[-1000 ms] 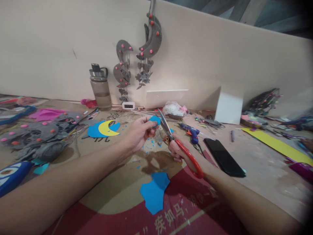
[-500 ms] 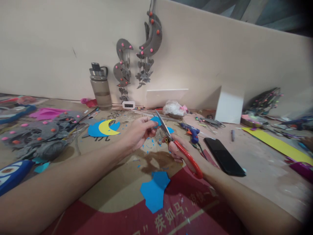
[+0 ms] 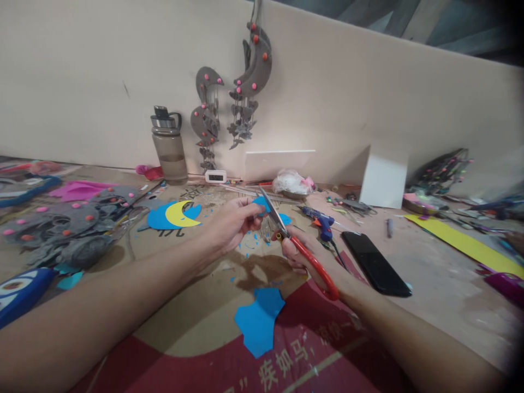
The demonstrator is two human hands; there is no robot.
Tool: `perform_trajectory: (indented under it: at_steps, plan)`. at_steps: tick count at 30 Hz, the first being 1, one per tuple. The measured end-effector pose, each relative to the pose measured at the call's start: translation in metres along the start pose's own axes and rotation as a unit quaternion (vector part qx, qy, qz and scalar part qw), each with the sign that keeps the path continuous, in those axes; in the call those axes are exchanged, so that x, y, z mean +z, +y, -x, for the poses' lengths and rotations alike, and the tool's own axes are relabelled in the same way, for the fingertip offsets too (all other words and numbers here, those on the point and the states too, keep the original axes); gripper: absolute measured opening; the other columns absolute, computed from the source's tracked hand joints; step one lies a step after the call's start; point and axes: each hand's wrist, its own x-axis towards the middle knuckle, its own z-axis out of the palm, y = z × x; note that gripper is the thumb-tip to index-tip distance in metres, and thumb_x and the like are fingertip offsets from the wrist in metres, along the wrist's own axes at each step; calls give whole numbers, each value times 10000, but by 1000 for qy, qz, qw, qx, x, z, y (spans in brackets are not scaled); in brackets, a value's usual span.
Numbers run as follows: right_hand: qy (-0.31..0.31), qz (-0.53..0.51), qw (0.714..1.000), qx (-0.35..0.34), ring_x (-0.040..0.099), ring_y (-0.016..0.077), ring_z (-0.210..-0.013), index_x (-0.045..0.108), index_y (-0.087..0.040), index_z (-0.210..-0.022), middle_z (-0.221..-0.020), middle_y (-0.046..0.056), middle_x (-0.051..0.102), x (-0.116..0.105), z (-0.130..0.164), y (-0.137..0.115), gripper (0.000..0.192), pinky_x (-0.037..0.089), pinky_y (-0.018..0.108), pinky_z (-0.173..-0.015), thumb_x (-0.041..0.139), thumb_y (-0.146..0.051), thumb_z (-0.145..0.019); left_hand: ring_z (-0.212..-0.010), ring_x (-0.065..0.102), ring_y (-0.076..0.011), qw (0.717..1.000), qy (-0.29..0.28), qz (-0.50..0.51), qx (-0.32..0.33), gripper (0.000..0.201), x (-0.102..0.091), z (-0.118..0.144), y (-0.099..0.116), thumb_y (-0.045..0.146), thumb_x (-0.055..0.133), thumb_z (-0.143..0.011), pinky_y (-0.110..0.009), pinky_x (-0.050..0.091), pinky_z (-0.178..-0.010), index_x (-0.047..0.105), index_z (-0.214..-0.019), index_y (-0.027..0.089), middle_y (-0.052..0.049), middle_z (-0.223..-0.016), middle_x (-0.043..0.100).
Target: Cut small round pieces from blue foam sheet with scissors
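Pinching a small blue paper piece above the middle of the cardboard, the left hand grips it by the fingertips. Just right of it, the right hand clenches red-handled scissors, blades meeting the piece. A larger blue scrap lies nearer, and a black phone sits right.

Red-handled scissors, blue paper piece, black phone.

Both forearms reach forward, left hand pinching, right hand clenched.
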Motion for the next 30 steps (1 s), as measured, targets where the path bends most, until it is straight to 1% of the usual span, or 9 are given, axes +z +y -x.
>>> perform_trajectory:
  at_steps: [5, 9, 14, 18, 21, 26, 30]
  plan:
    - [-6, 3, 1000, 3, 243, 88, -486, 437, -229, -740, -588, -65, 324, 0, -1, -2, 385, 203, 236, -450, 635, -546, -834, -522, 472, -53, 1000, 2, 1, 1, 113, -1, 0, -1, 140, 698, -682, -199, 376, -514, 588, -661, 121, -15, -656, 581]
    - [-8, -7, 1000, 1, 228, 86, -476, 453, -232, -771, -588, -71, 311, 1, -1, -1, 364, 202, 231, -439, 627, -544, -841, -519, 466, -53, 1000, 6, -4, -4, 112, 0, -1, 1, 144, 694, -682, -203, 376, -512, 588, -657, 121, -18, -653, 582]
    - [-6, -13, 1000, 24, 209, 80, -472, 454, -236, -815, -589, -83, 289, 1, -1, 1, 334, 195, 218, -422, 642, -511, -845, -521, 479, -61, 1000, 5, -5, -6, 124, 0, 0, 0, 161, 703, -688, -205, 381, -510, 584, -670, 128, -15, -650, 582]
    - [-8, -16, 1000, 20, 232, 75, -466, 470, -235, -830, -591, -82, 294, 0, -1, -1, 317, 178, 214, -427, 653, -493, -839, -521, 493, -80, 999, 24, -16, 14, 189, -2, 0, -1, 265, 722, -726, -208, 354, -474, 584, -679, 144, -17, -637, 585]
    - [4, -19, 1000, 21, 229, 72, -466, 471, -230, -818, -598, -80, 307, 0, -1, -2, 320, 181, 212, -423, 660, -488, -831, -509, 481, -79, 998, 40, -20, 33, 196, -2, -1, 0, 275, 745, -711, -206, 341, -462, 598, -697, 146, -9, -629, 579]
    - [9, -47, 998, 35, 230, 68, -449, 425, -235, -793, -585, -90, 288, 3, -2, -1, 370, 202, 202, -403, 686, -496, -798, -479, 462, -73, 998, 46, -32, 38, 172, 0, -2, 2, 247, 739, -712, -205, 331, -455, 600, -686, 148, 7, -573, 549]
    - [-1, -91, 994, 62, 196, 59, -435, 362, -233, -735, -566, -97, 264, 3, -2, 0, 430, 172, 202, -393, 668, -527, -801, -466, 457, -74, 996, 47, -59, 37, 168, -1, -1, 3, 251, 741, -719, -203, 308, -447, 606, -695, 156, 22, -529, 520]
